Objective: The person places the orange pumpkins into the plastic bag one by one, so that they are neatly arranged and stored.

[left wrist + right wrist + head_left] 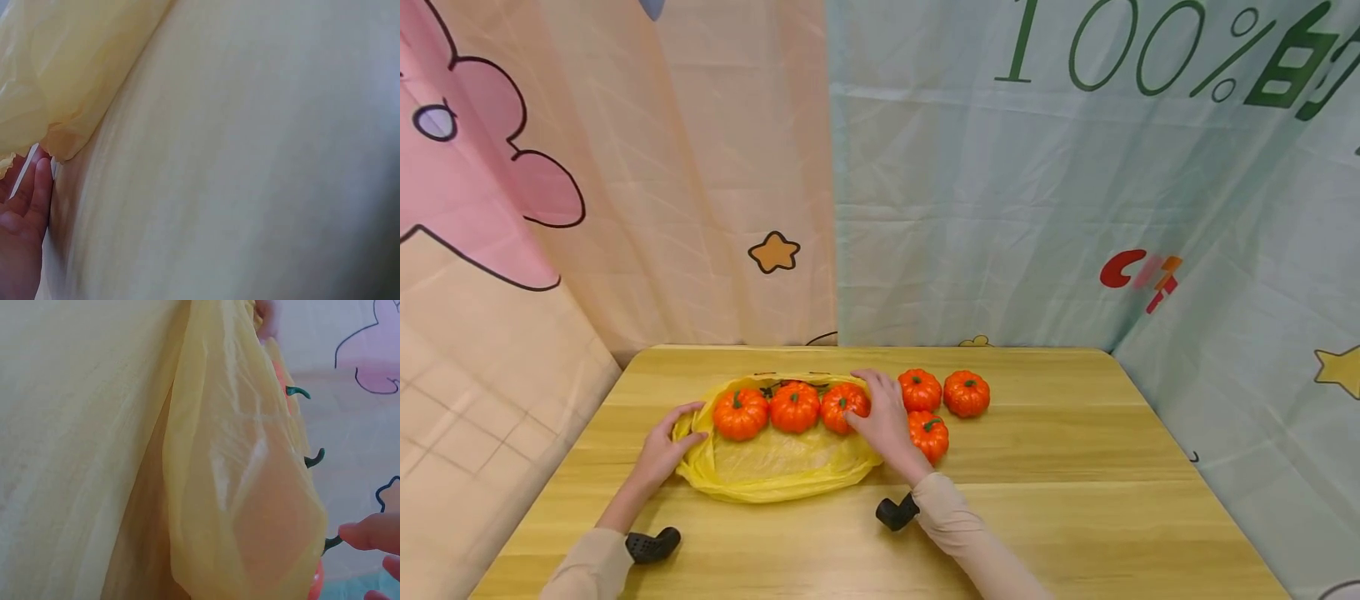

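Observation:
A yellow plastic bag [775, 487] lies on the table with its mouth spread wide. Inside, three small orange pumpkins stand in a row along its far side: a left pumpkin [741, 414], a middle pumpkin [794, 407] and a right pumpkin [844, 407]. At the bag's left rim, my left hand [670, 443] holds the plastic between thumb and fingers. My right hand [886, 417] grips the right pumpkin, with the thumb on its near side and fingers reaching behind it. In the right wrist view the thumb [372, 532] meets a green stem [331, 544].
Three more pumpkins sit outside the bag, right of my right hand: one at the back [920, 390], another beside it [967, 394], and a nearer one [929, 437] partly behind the hand. Black wrist-worn pieces [655, 546] show at both wrists. Printed curtains [970, 208] hang behind the table [1075, 517].

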Available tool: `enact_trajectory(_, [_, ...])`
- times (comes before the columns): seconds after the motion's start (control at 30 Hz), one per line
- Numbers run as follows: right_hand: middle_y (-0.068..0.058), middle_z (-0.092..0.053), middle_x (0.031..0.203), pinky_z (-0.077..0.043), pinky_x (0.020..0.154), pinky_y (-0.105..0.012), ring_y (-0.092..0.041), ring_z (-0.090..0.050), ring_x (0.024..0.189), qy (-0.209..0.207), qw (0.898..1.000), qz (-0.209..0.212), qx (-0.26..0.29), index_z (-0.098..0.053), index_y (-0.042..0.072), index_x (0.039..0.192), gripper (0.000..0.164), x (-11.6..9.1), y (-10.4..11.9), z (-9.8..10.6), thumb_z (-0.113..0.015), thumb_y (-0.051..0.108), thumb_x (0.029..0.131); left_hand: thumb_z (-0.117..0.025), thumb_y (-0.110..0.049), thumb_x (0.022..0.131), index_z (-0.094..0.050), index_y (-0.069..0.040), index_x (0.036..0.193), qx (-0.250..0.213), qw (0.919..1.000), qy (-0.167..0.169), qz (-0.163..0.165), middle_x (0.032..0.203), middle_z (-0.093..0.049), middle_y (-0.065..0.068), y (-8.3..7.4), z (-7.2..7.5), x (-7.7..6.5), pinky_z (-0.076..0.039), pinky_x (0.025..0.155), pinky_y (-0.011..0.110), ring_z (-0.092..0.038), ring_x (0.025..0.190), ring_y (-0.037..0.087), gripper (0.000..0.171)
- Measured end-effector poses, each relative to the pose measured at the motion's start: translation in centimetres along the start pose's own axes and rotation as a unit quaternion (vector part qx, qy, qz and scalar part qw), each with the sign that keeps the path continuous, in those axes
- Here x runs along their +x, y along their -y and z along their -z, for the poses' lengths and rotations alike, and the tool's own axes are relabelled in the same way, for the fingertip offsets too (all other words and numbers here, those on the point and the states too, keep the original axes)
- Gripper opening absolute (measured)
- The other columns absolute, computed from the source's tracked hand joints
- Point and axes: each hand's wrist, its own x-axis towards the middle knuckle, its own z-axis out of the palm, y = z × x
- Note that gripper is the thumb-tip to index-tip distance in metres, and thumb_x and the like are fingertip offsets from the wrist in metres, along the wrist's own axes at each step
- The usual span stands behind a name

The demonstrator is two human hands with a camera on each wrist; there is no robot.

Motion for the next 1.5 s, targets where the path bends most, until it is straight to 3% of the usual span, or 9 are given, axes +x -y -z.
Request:
enact_trajectory(0.33, [-0.008, -0.056, 0.128, -0.046, 0.092, -0.048, -0.030, -0.047, 0.116, -0.064, 0.995, 0.069, 0.029, -0.059, 0.013, 0.127, 0.051, -1.1, 0.2, 3.1, -0.076, 0.010, 0.079, -0.062, -0.015, 0.092, -0.044, 0.003, 0.137, 0.005, 1.0000, -0.002, -0.006, 0.144, -0.040, 0.027, 0.1, 0.0, -0.2, -0.022, 0.107, 0.063, -0.027, 0.135, 0.046, 0.052])
enact_trajectory(0.67, [-0.008, -0.058, 0.123, -0.045, 0.097, -0.049, -0.030, -0.050, 0.115, -0.103, 0.990, 0.094, 0.013, -0.060, 0.013, 0.125, 0.051, -2.1, -2.2, 5.9, -0.077, 0.007, 0.078, -0.061, -0.017, 0.093, -0.044, 0.002, 0.138, 0.013, 0.9998, -0.007, -0.017, 0.143, -0.042, 0.026, 0.3, -0.1, -0.1, -0.023, 0.108, 0.060, -0.028, 0.134, 0.044, 0.052])
enact_trajectory(0.7, [-0.008, -0.059, 0.123, -0.044, 0.096, -0.049, -0.030, -0.051, 0.115, -0.105, 0.990, 0.093, 0.013, -0.060, 0.012, 0.125, 0.051, -2.3, -2.5, 6.1, -0.078, 0.008, 0.078, -0.061, -0.018, 0.093, -0.044, 0.001, 0.138, 0.014, 0.9997, -0.007, -0.017, 0.143, -0.043, 0.026, 0.3, -0.1, -0.1, -0.023, 0.109, 0.058, -0.029, 0.134, 0.044, 0.052])
enact_trajectory(0.8, [-0.009, -0.059, 0.123, -0.043, 0.098, -0.050, -0.030, -0.051, 0.115, -0.107, 0.991, 0.085, 0.010, -0.060, 0.012, 0.125, 0.051, -2.9, -3.3, 6.6, -0.079, 0.011, 0.078, -0.062, -0.020, 0.093, -0.046, -0.001, 0.138, 0.022, 0.9994, -0.011, -0.022, 0.142, -0.044, 0.024, 0.5, -0.2, -0.2, -0.026, 0.112, 0.027, -0.031, 0.133, 0.041, 0.051])
enact_trajectory(0.93, [-0.013, -0.060, 0.122, -0.039, 0.100, -0.053, -0.033, -0.049, 0.117, -0.106, 0.992, 0.069, 0.028, -0.059, 0.006, 0.125, 0.053, -3.6, -4.2, 7.1, -0.080, 0.009, 0.076, -0.062, -0.019, 0.093, -0.047, -0.001, 0.137, 0.026, 0.9991, -0.015, -0.031, 0.140, -0.046, 0.024, 0.5, -0.2, -0.1, -0.019, 0.089, -0.003, -0.034, 0.132, 0.036, 0.049])
enact_trajectory(1.13, [-0.016, -0.058, 0.123, -0.040, 0.096, -0.053, -0.038, -0.049, 0.115, -0.096, 0.993, 0.014, 0.067, -0.056, 0.003, 0.126, 0.058, -4.9, -5.3, 7.2, -0.080, 0.008, 0.074, -0.062, -0.020, 0.093, -0.048, -0.001, 0.136, 0.021, 0.9990, -0.016, -0.037, 0.139, -0.046, 0.024, 0.6, -0.1, 0.0, -0.019, 0.086, -0.005, -0.035, 0.128, 0.000, 0.049])
enact_trajectory(1.2, [-0.017, -0.058, 0.123, -0.039, 0.096, -0.053, -0.038, -0.047, 0.114, -0.091, 0.994, -0.003, 0.066, -0.056, 0.003, 0.126, 0.059, -5.3, -5.6, 7.2, -0.081, 0.010, 0.073, -0.062, -0.020, 0.093, -0.048, -0.001, 0.136, 0.022, 0.9990, -0.018, -0.035, 0.139, -0.046, 0.024, 0.6, -0.1, 0.1, -0.020, 0.087, -0.005, -0.034, 0.125, -0.005, 0.049])
enact_trajectory(1.4, [-0.012, -0.055, 0.127, -0.036, 0.100, -0.055, -0.033, -0.040, 0.121, -0.063, 0.994, -0.063, 0.068, -0.055, 0.009, 0.128, 0.062, -6.2, -6.6, 7.2, -0.082, 0.021, 0.073, -0.062, -0.018, 0.093, -0.047, -0.001, 0.137, 0.023, 0.9994, -0.013, -0.024, 0.140, -0.045, 0.025, 0.5, -0.1, 0.1, -0.022, 0.093, 0.002, -0.032, 0.133, 0.039, 0.049])
enact_trajectory(1.5, [-0.011, -0.052, 0.132, -0.035, 0.101, -0.058, -0.033, -0.038, 0.124, -0.047, 0.993, -0.087, 0.070, -0.054, 0.010, 0.130, 0.065, -6.5, -6.9, 7.2, -0.083, 0.026, 0.073, -0.061, -0.018, 0.093, -0.047, -0.001, 0.137, 0.021, 0.9994, -0.012, -0.025, 0.140, -0.045, 0.025, 0.5, -0.2, 0.0, -0.022, 0.093, 0.002, -0.031, 0.132, 0.041, 0.049])
